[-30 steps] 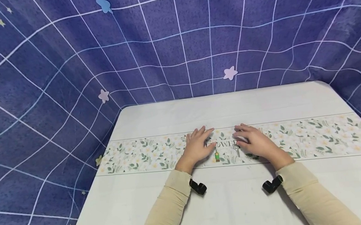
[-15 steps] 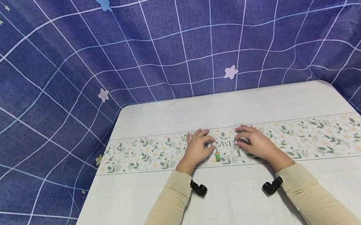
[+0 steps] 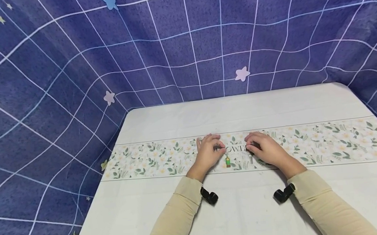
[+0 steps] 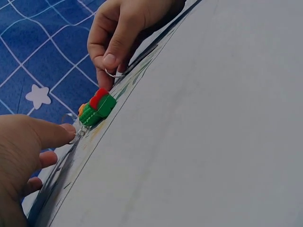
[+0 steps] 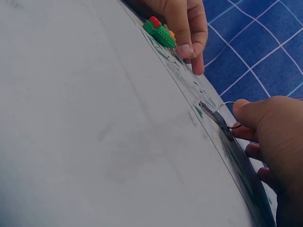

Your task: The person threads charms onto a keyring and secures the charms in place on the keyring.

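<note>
My left hand (image 3: 207,153) pinches the small metal ring of a keychain between thumb and forefinger. From it hangs a green ridged charm (image 4: 98,109) with red and orange parts, also plain in the right wrist view. My right hand (image 3: 266,148) pinches a metal ring that carries a silver key (image 5: 214,116). The key slants down near the flowered strip, and in the head view only a thin piece of it shows below the fingers. The two hands are apart, the printed lettering between them. The left fingers partly hide the charm's ring.
A flowered strip (image 3: 327,143) with printed lettering runs across the white table (image 3: 242,209). Dark blue curtain fabric (image 3: 156,50) with a grid and stars hangs behind and to the left. Black wrist cameras (image 3: 210,196) sit on both cuffs.
The left thumb and forefinger have come together on the keychain's ring. The right fingers have closed on the key's ring, and the key has shifted slightly. Both forearms have hardly moved.
</note>
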A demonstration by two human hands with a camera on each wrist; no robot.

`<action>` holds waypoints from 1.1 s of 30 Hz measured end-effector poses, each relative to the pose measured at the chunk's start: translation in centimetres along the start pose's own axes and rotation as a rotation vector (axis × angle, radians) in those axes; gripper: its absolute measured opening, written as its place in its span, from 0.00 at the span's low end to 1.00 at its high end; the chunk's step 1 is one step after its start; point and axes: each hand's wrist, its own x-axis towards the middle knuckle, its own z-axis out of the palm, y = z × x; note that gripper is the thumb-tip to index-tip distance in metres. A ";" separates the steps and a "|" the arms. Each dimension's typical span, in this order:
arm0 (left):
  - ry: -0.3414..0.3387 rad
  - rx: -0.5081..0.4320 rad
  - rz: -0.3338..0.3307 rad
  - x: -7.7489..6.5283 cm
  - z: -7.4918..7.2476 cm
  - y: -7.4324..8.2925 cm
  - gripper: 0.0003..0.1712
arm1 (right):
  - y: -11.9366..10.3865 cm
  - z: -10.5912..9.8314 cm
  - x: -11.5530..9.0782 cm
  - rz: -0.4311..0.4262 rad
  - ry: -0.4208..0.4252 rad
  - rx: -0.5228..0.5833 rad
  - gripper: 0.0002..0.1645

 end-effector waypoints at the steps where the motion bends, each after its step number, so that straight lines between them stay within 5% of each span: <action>1: 0.003 -0.005 -0.002 0.0 0.0 0.0 0.05 | 0.0 0.0 0.0 0.006 0.003 0.009 0.03; 15: 0.106 -0.144 0.009 0.1 -0.1 0.6 0.05 | -0.6 -0.1 0.0 0.066 0.033 0.207 0.04; 24: 0.139 -0.272 0.050 0.1 0.0 1.4 0.04 | -1.2 0.0 0.2 -0.020 0.063 0.341 0.04; 33: 0.179 -0.331 0.084 0.2 0.0 1.7 0.04 | -2.2 0.1 0.4 0.000 0.046 0.428 0.04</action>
